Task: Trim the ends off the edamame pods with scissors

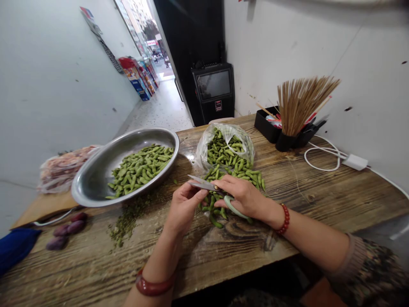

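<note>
In the head view, the right hand point(244, 196) has its fingers clamped on the handles of green-handled scissors point(234, 207), whose blades point left and stand slightly parted; the left hand point(183, 209) is raised just by the blade tips, thumb and fingertips close together, though I cannot tell whether they pinch a pod; a loose heap of edamame pods point(216, 224) lies on the wooden bench point(338, 200) beneath and behind the right hand, spilling from the mouth of a clear plastic bag point(249, 143) filled with more; a steel basin point(102, 168), to the left, holds a further pile gathered toward its right side; small green trimmings point(124, 226) are scattered along the basin's near edge; bamboo skewers point(297, 106) stand upright in a black holder point(284, 143) near the wall.
</note>
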### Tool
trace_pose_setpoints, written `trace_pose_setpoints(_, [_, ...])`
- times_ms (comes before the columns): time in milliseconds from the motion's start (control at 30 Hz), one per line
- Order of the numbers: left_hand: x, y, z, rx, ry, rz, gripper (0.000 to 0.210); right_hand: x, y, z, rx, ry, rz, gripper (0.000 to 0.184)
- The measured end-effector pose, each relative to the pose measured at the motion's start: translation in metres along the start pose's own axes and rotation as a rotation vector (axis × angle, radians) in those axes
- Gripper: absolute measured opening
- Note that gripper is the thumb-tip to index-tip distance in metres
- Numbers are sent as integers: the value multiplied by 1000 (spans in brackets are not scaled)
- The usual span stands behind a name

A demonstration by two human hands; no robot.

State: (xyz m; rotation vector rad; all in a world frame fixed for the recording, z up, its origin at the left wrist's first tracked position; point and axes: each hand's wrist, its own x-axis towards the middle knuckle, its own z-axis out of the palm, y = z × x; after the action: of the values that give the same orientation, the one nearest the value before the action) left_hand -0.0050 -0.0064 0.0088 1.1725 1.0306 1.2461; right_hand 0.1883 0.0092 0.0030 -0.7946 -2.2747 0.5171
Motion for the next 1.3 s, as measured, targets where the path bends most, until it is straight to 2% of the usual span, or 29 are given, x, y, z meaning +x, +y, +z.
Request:
trace_pose_setpoints(133, [3,6,-5,-33,30,14,11,0,4,0,34,34,9,44])
trace_pose_setpoints(267, [9,14,-15,-176,89,-48,19,1,10,1,80,171,49,42])
trace_pose_setpoints(333, [11,13,-20,-135,127,-66,13,1,12,1,99,221,66,42])
trace_pose_setpoints(367, [12,12,-22,-48,144,-60,8,1,12,1,107,232,71,42])
trace_pose_setpoints(433, [14,6,-25,259,144,-9,11,2,12,1,113,223,78,43])
trace_pose_setpoints(533, [14,-5,-24,820,67,127,15,1,9,1,114,178,75,44])
trace_pose_setpoints(600, [13,-11,-22,1085,18,163,15,1,7,1,118,158,69,44])
trace_pose_setpoints(667, [12,-16,-20,1241,-7,148,18,1,6,1,118,153,66,44])
trace_pose_setpoints(767, [12,-19,-21,1301,-36,147,15,0,6,1,113,151,63,44])
trace_pose_setpoints(867, [16,-21,-26,1194,-30,190,7,0,7,2,107,150,63,43])
trace_pose_setpoints(967, [18,-17,-30,915,22,203,9,0,8,2,113,149,68,43])
trace_pose_setpoints(1167, [11,-1,-21,286,-11,-77,28,2,6,-1,129,150,98,42])
trace_pose_setpoints(1300, [6,7,-14,7,30,-141,27,2,6,-1,115,126,115,44])
